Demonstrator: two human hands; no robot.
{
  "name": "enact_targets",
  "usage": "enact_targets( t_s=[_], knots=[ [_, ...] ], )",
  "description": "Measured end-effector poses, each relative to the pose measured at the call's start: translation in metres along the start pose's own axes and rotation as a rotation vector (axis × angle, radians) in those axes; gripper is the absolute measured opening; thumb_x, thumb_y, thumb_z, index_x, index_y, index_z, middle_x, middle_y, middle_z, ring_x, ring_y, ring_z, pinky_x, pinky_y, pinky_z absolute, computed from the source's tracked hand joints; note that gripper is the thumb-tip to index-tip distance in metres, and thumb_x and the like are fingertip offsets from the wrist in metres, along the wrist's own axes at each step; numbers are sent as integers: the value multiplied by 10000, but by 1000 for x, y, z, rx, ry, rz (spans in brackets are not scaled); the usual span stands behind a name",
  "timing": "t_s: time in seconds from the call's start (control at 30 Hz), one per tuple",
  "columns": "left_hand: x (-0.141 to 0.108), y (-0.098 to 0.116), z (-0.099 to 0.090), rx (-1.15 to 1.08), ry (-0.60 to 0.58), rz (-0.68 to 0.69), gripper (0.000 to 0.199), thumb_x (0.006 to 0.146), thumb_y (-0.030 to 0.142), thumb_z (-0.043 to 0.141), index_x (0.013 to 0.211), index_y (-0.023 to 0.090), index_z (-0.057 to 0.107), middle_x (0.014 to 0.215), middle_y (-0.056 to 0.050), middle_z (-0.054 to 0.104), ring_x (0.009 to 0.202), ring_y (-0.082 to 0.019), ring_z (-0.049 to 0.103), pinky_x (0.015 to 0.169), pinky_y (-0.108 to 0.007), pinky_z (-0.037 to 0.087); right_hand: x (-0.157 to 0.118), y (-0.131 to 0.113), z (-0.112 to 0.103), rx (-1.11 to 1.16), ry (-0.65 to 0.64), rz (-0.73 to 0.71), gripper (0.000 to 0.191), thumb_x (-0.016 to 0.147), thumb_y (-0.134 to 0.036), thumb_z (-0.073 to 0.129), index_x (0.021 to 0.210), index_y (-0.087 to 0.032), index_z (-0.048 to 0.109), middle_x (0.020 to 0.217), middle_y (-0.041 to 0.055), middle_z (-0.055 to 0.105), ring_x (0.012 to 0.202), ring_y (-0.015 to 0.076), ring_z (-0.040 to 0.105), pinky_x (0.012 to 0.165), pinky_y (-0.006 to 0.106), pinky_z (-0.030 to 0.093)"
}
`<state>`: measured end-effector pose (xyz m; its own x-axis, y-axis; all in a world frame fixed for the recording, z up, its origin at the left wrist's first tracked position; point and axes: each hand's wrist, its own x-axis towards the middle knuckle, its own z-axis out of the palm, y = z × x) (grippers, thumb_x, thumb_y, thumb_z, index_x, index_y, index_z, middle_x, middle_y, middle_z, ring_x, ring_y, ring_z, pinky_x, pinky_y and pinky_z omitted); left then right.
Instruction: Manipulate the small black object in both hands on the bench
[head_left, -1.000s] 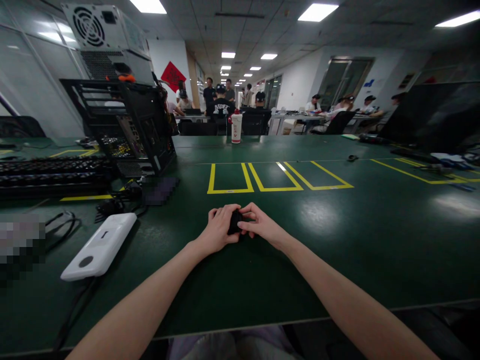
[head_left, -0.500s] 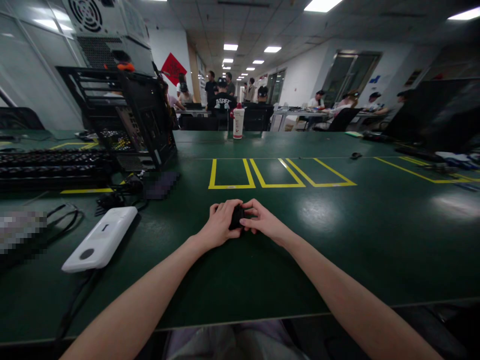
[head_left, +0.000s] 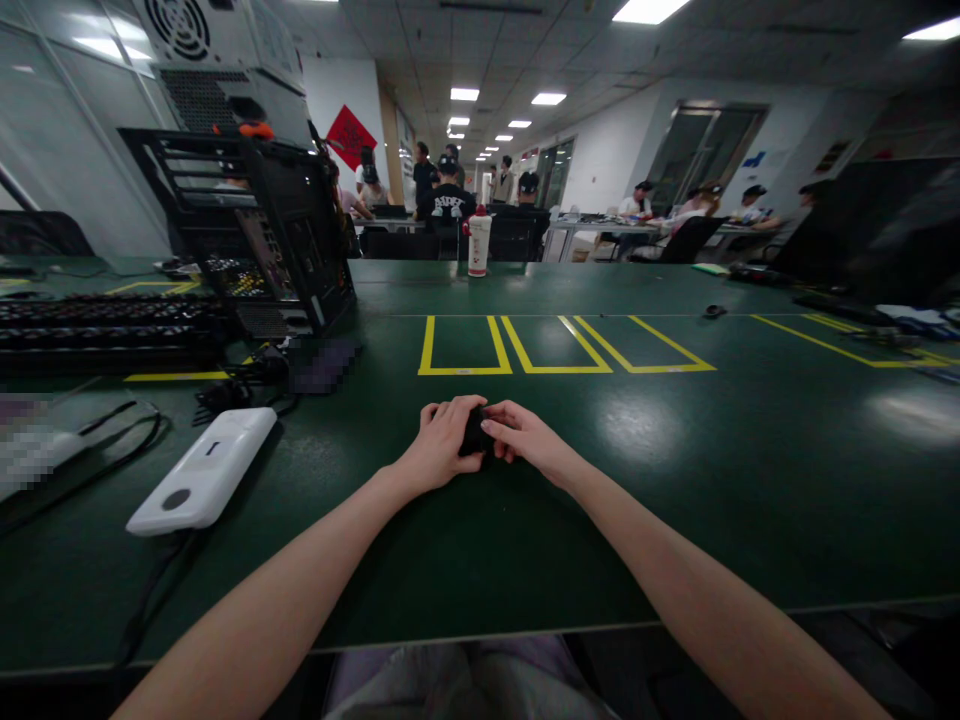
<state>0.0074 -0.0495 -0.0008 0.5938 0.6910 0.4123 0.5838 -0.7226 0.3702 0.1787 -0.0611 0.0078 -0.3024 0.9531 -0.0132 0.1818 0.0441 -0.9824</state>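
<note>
A small black, box-like object [head_left: 475,432] sits low over the green table [head_left: 517,550], largely covered by my fingers, so its kind cannot be made out. My left hand [head_left: 446,440] is closed around its left side, thumb toward me and fingers over the top. From the right, my right hand [head_left: 525,438] pinches the object's right side between thumb and bent fingers. Beyond both hands, yellow tape outlines [head_left: 465,371] mark the tabletop.
At left lies a white device [head_left: 206,470] with a dark cable. Behind it stand an open black computer case [head_left: 300,250] and cables. A white cup [head_left: 478,246] is near the far edge; a small black ring-like item [head_left: 714,312] lies right. People sit beyond.
My right thumb and fingers have shifted slightly on the black object's right side. My left hand keeps its hold. The view has tilted a little.
</note>
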Motion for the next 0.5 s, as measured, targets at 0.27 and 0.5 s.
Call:
enact_targets(
  t_s=[0.27,0.5],
  knots=[
    [0,2,-2,-7,-10,-2,615,660,227,601,1182,238,277,1167,-66,437,1074,-258,426,918,-428,243,-7,-6,-2,37,-53,-7,284,727,-317,598,946,-229,441,898,6,541,612,85,567,465,183,416],
    [0,0,0,15,9,4,617,661,229,601,1184,220,274,1157,-73,449,1072,-249,428,915,-419,246,1,1,2,37,18,-19,263,755,-348,560,946,-200,457,840,11,553,541,70,522,409,172,369]
  ],
)
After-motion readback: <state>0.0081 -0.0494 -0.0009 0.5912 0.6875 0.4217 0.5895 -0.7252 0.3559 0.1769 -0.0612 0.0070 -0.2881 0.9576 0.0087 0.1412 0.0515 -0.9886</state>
